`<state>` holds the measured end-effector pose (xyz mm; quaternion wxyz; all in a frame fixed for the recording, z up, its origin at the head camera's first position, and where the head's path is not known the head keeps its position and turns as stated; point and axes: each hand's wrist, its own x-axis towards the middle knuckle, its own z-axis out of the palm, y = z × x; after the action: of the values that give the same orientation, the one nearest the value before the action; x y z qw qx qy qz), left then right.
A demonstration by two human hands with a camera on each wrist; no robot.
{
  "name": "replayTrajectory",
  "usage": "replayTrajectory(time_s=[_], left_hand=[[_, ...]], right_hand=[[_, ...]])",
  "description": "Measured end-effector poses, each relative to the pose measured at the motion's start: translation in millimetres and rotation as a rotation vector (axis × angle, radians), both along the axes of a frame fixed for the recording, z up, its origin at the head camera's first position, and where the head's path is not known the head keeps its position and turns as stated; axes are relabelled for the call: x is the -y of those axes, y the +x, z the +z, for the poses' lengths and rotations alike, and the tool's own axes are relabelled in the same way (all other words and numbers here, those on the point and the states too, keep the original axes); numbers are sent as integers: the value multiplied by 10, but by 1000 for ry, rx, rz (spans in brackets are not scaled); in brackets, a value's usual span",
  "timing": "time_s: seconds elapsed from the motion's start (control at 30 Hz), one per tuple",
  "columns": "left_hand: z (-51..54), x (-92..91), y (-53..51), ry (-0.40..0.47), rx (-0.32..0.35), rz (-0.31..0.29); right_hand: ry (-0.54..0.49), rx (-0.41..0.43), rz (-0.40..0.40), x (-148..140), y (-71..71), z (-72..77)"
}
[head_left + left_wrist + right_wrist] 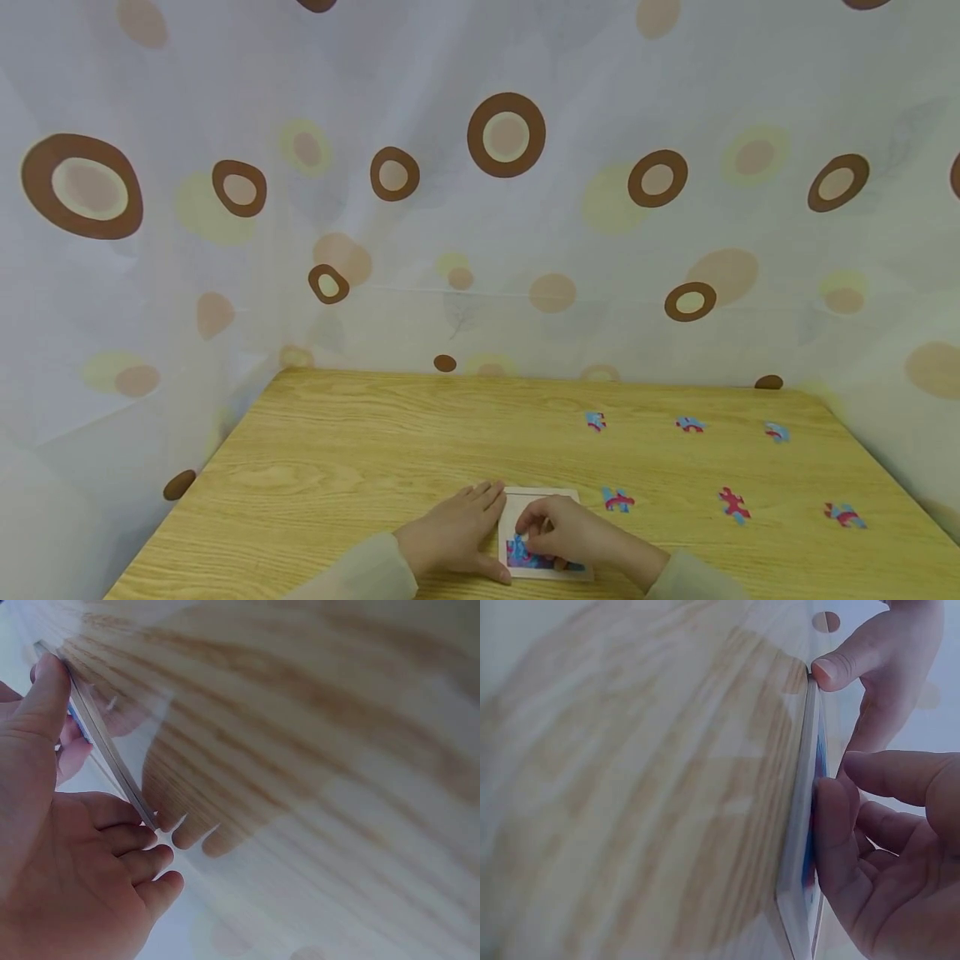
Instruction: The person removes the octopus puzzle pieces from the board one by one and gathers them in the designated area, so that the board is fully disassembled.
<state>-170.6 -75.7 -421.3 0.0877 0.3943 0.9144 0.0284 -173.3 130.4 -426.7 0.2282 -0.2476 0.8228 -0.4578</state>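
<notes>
A small pale tray puzzle [546, 492] lies flat near the table's front edge, with blue and purple pieces [536, 561] along its lower part. My left hand [459, 531] rests at its left side, fingers at the upper corner and thumb by the lower one. Over the tray, my right hand [566, 531] has curled fingers and pinches a blue puzzle piece [517, 546] at the lower left, low against the filled part. In the right wrist view, the right thumb and finger are close to the tray's surface [799, 874]; the piece is mostly hidden there.
Several loose red and blue puzzle pieces lie spread to the right on the wooden table [360, 442]. The nearest piece [618, 500] sits just right of the tray; another piece [845, 515] is far right. A patterned curtain [450, 225] hangs behind the table.
</notes>
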Motion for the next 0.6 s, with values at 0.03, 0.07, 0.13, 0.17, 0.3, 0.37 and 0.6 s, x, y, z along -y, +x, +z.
replayTrajectory(time_s=[0.03, 0.07, 0.13, 0.17, 0.3, 0.37, 0.6], left_hand=[[-2, 1, -1, 2, 3, 0], [-6, 2, -2, 3, 4, 0], [-11, 4, -4, 9, 11, 1], [-12, 5, -5, 11, 15, 2], [-13, 4, -10, 14, 25, 5], [-11, 1, -10, 11, 32, 10], [-17, -11, -10, 1, 43, 27]], right_hand=[[0, -2, 0, 1, -2, -4], [-1, -6, -1, 2, -4, -8], [-8, -9, -5, 0, -9, -19], [-11, -8, -8, -2, -12, -21], [-38, 19, -11, -15, -23, -22], [-49, 37, -8, -20, -26, -16], [-78, 57, -7, -35, -25, -7]])
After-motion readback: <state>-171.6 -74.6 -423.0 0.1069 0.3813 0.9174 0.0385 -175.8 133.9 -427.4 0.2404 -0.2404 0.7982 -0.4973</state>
